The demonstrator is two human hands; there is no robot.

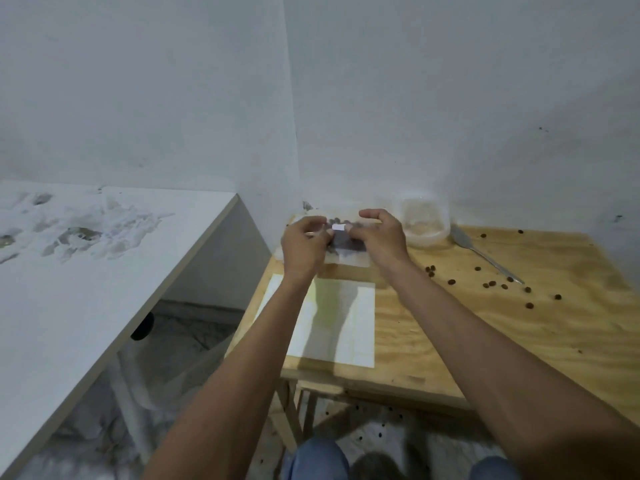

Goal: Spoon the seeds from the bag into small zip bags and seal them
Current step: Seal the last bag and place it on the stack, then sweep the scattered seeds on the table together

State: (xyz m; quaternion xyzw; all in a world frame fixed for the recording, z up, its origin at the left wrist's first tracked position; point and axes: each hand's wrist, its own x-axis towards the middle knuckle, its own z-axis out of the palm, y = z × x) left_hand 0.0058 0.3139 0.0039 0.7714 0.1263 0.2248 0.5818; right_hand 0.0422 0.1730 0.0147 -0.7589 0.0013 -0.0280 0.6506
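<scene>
A small clear zip bag [346, 244] with dark seeds inside hangs between my hands above the far left part of the wooden table [450, 327]. My left hand [303, 245] pinches its top edge on the left. My right hand [379, 237] pinches the same edge on the right, beside a white label strip. A clear container [343, 263] sits under the bag, mostly hidden by my hands. A metal spoon [485, 258] lies on the table to the right. Several brown seeds [491, 284] are scattered around it.
A clear plastic tub [424, 220] stands against the wall behind my right hand. A stack of flat clear bags or white sheets [356, 327] lies near the table's front left. A white counter [86, 271] runs along the left. More seeds lie on the floor below.
</scene>
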